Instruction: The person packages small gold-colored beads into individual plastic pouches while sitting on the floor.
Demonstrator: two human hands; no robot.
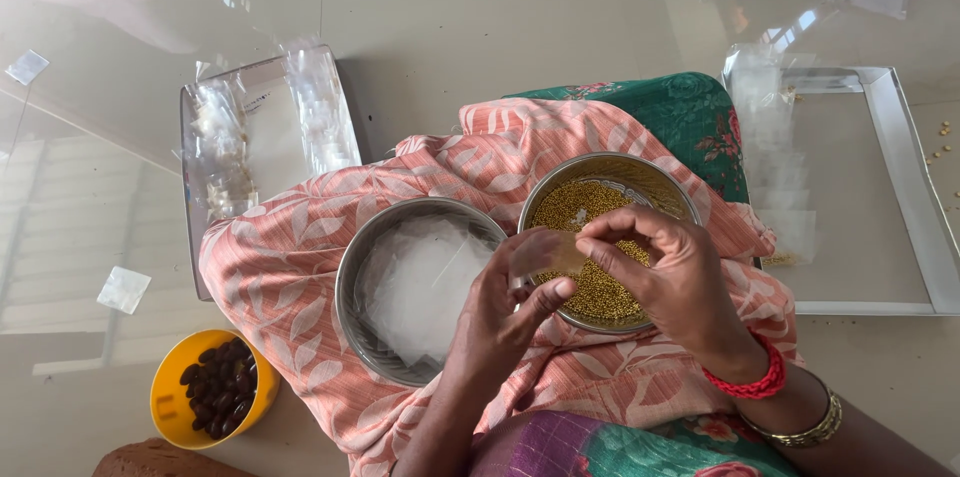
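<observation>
Clear and slightly glossy, a small transparent plastic pouch [548, 255] is pinched between the two hands, just above the near-left rim of a round steel bowl of tiny golden beads [600, 242]. The pouch looks thin, flat and nearly see-through, with a faint golden tint where the beads show behind it. The left hand [505, 307] grips its near edge, thumb pressed against curled fingers. The right hand [665, 272], wearing a red beaded bracelet [748, 380] and a gold bangle [808, 429] at the wrist, closes its fingertips on the pouch's far side, directly over the beads.

Just left of that bowl, touching it, sits a second round steel bowl holding a stack of clear empty pouches [415, 287]. Both bowls rest on a peach leaf-patterned cloth [290, 267] draped over the person's lap.

On the pale glossy floor [480, 17], far left, lies a flat tray with more clear packets [262, 132]. On the right lies a shallow white box lid with a row of packets [880, 197]. Near left stands a yellow plastic cup of dark brown seeds [212, 389].
</observation>
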